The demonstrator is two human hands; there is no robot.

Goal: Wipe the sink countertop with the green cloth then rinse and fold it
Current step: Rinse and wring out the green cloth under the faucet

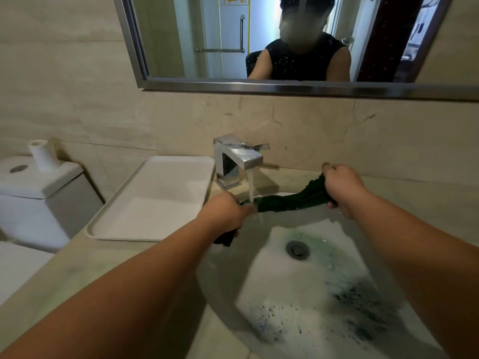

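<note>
The dark green cloth (290, 199) is bunched into a rope and stretched over the back of the white sink (324, 286). My left hand (225, 212) grips its left end, with a tail of cloth hanging below the fist. My right hand (342, 186) grips the right end, higher up. Water runs from the chrome faucet (239, 156) onto the cloth close to my left hand. Green-tinted water and dark specks lie in the basin around the drain (298, 248). The beige countertop (85, 275) surrounds the sink.
A white rectangular tray (155, 200) sits on the counter left of the faucet. Further left stands a white toilet tank (39, 193) with a small white holder on top. A mirror (285, 40) hangs on the tiled wall behind.
</note>
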